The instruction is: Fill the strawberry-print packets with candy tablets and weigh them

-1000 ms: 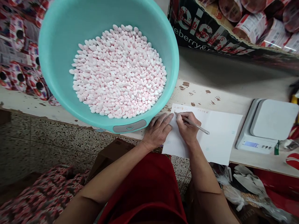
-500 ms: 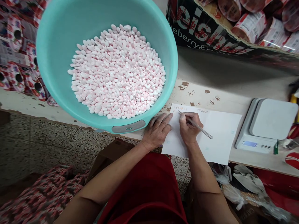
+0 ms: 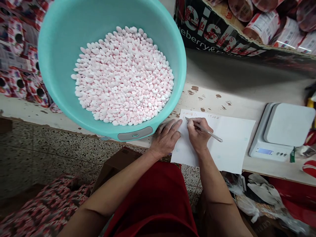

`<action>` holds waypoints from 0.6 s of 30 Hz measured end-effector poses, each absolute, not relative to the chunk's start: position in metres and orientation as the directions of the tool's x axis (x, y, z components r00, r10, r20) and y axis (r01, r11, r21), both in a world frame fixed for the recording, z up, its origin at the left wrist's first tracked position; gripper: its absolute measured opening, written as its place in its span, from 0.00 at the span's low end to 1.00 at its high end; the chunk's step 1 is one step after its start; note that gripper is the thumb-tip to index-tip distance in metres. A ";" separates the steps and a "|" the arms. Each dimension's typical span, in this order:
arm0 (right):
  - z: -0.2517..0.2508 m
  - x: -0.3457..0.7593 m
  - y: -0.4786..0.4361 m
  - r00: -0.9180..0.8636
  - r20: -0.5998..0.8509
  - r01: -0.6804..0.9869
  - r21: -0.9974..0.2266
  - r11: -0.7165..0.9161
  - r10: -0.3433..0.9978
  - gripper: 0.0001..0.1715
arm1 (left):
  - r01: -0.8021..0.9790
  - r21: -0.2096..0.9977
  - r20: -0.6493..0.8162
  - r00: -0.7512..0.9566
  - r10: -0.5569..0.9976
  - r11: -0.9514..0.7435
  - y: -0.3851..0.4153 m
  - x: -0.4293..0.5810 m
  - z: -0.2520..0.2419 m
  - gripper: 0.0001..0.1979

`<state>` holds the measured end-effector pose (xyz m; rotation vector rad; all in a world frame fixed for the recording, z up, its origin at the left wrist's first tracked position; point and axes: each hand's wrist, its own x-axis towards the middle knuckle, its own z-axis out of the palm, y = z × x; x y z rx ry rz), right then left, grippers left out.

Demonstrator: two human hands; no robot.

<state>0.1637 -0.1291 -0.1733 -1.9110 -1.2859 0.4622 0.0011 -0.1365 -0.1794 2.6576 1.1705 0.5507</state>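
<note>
My right hand (image 3: 199, 133) grips a slim pen (image 3: 209, 132), its tip on a white sheet of paper (image 3: 229, 141) near the upper left corner. Small reddish handwriting runs along the sheet's top edge. My left hand (image 3: 166, 138) lies flat, fingers stretched out, over the sheet's left edge and the table. Beside those fingers stands a large turquoise basin (image 3: 180, 65) with a grey handle grip. Inside it lies a heap of pale pink and white oval tablets (image 3: 123, 79).
A white digital scale (image 3: 288, 125) with a lit display stands right of the paper. Behind is a black printed carton (image 3: 222, 36) holding labelled containers (image 3: 263, 26). Packaged goods with red fruit prints (image 3: 16, 36) are piled at the left. Bags and cloth lie below the table's right edge.
My right hand and the pen have shifted slightly left along the line under the top row of writing. My left hand stays in place.
</note>
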 end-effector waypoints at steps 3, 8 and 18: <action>-0.173 0.164 -0.129 0.409 0.122 0.616 -0.768 -0.175 0.905 0.07 | 0.672 0.318 0.250 0.621 0.743 -0.669 -0.137 0.001 -0.180 0.05; -0.170 0.164 -0.127 0.432 0.119 0.600 -0.778 -0.186 0.894 0.07 | 0.670 0.328 0.247 0.620 0.744 -0.667 -0.137 0.001 -0.179 0.06; -0.172 0.166 -0.129 0.417 0.099 0.585 -0.790 -0.183 0.904 0.06 | 0.671 0.333 0.243 0.618 0.747 -0.663 -0.137 0.001 -0.178 0.06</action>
